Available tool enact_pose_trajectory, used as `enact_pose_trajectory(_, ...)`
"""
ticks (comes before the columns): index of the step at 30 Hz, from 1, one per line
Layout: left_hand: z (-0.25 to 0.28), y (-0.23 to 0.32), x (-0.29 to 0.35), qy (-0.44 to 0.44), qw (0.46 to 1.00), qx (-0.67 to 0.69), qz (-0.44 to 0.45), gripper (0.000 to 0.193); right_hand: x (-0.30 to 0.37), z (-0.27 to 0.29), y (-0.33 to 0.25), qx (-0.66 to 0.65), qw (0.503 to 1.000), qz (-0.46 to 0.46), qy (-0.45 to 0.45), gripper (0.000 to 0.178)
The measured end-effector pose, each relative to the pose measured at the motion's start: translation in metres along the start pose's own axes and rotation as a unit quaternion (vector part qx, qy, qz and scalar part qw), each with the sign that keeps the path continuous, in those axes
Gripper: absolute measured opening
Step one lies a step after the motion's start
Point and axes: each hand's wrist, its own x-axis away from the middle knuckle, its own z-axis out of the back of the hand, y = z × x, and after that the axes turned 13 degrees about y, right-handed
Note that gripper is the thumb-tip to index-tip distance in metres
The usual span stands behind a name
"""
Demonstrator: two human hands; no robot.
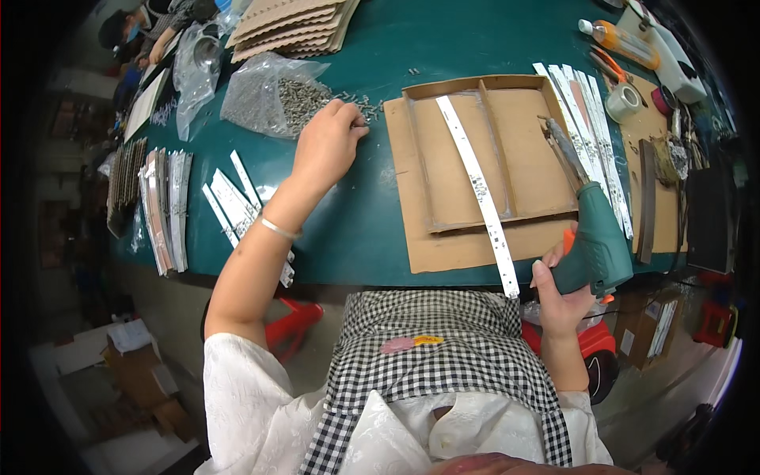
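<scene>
My left hand [332, 134] reaches over the table to the edge of a pile of small grey metal parts [298, 101] spilling from a clear plastic bag [252, 99]. Its fingers are pinched together, and what they hold is too small to make out. My right hand [560, 299] grips the handle of a green pistol-shaped soldering gun [606, 237] with an orange trigger, its tip pointing away from me. Between my hands, a long white circuit strip [480, 194] lies slanted across a shallow cardboard frame [455, 229], its near end jutting past the table edge.
More white strips [590, 127] lie right of the frame; others [231, 204] are at left beside stacked strips [165, 210]. Cardboard sheets [289, 28] are piled at the back. A solder spool [623, 101], orange-handled pliers [608, 65] and a bottle [625, 43] stand right. Another person [154, 32] sits far left.
</scene>
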Motion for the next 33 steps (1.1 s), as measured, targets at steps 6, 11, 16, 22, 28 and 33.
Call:
enact_pose_trajectory(6,0.048,0.085,0.014,-0.043,0.962,0.252,0.099,0.013,-0.009,-0.007,-0.015,0.0,1.0,-0.007,0.0,0.05)
enact_pose_trajectory(11,0.04,0.132,0.045,-0.081,0.881,0.437,0.163,0.019,-0.02,-0.026,-0.022,-0.029,0.999,0.0,-0.044,0.062)
enact_pose_trajectory(16,0.026,0.153,0.062,-0.089,0.83,0.518,0.184,0.033,-0.026,-0.044,-0.026,-0.081,0.993,0.002,-0.09,0.071)
enact_pose_trajectory(22,0.02,0.156,0.061,-0.075,0.839,0.526,0.117,0.049,-0.021,-0.049,-0.025,-0.096,0.99,-0.054,-0.086,0.066)
enact_pose_trajectory(28,0.016,0.153,0.055,-0.006,0.894,0.447,0.032,0.044,-0.032,-0.054,-0.023,-0.027,0.993,0.001,-0.115,0.069)
enact_pose_trajectory(33,0.014,0.147,0.046,0.03,0.928,0.371,-0.028,0.029,-0.04,-0.06,-0.018,-0.021,0.997,0.016,-0.079,0.071)
